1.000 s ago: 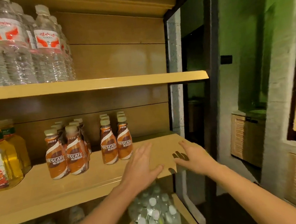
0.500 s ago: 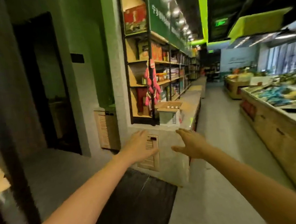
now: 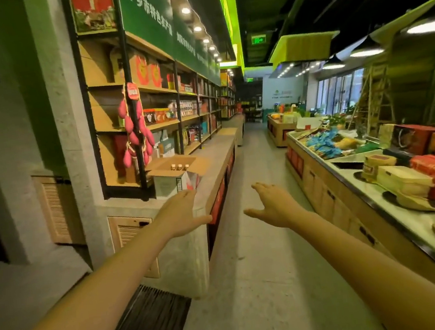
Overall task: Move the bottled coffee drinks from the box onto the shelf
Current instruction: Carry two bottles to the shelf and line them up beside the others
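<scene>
An open cardboard box [image 3: 175,178] stands on a grey stone counter [image 3: 211,165] left of the aisle. Three brown bottle caps of the coffee drinks [image 3: 179,167] show inside it. My left hand [image 3: 180,214] is stretched forward with straight fingers, just below and in front of the box, holding nothing. My right hand [image 3: 273,204] reaches out over the aisle floor, fingers spread, also holding nothing. The shelf with the coffee bottles is out of view.
Tall shelves [image 3: 161,103] of packaged goods rise behind the counter, with a hanging bunch of pink sweet potatoes [image 3: 135,130]. A long display counter [image 3: 373,180] with boxed goods lines the right side. The grey aisle floor [image 3: 259,241] runs between them.
The view has swung right, from the shelf with coffee bottles to the shop aisle. The box on the counter is now nearer. Both hands stay held out and hold nothing.
</scene>
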Available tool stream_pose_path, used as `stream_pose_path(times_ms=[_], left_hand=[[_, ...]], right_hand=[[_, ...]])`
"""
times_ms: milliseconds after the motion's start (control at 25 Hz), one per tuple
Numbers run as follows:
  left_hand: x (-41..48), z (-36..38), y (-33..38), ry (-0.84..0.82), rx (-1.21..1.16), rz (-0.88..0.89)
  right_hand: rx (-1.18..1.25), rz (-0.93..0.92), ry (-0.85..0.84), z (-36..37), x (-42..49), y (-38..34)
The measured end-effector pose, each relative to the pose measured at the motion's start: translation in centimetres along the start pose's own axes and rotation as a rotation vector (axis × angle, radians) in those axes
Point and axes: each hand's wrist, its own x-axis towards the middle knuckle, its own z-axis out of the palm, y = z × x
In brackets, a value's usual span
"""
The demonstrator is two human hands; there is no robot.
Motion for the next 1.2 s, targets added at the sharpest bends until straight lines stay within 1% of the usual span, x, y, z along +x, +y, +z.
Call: stream_pose_path(times_ms=[160, 320, 440, 520, 640, 840, 1000, 1200], left_hand=[[7.7, 2.1, -2.4, -0.003, 0.036, 0.004], [16.2, 3.1, -8.0, 0.013, 0.043, 0.002], [23.9, 2.5, -12.9, 0.047, 0.033, 0.043], [29.3, 1.9, -16.1, 0.059, 0.073, 0.061], [37.1, 2.0, -20.8, 0.036, 0.081, 0.033], [48.8, 4.1, -27.1, 0.011, 0.092, -0.02], [60.0, 5.3, -31.5, 0.071, 0.072, -0.004], [74.1, 6.1, -36.6, 0.124, 0.072, -0.075]], right_hand=[[0.034, -0.063, 0.002, 2.3, 7.4, 0.7], [0.013, -0.09, 0.008, 5.7, 17.8, -0.3], [0.027, -0.068, 0.027, 7.5, 26.9, -1.4], [0.037, -0.079, 0.054, 8.3, 33.2, -2.0], [0.075, -0.083, 0.076, 10.4, 42.1, -2.8], [0.131, -0.112, 0.045, 15.2, 55.5, -3.5], [0.176, -0.172, 0.069, 18.7, 68.3, -3.2], [0.222, -0.177, 0.053, 22.2, 84.3, -2.8]])
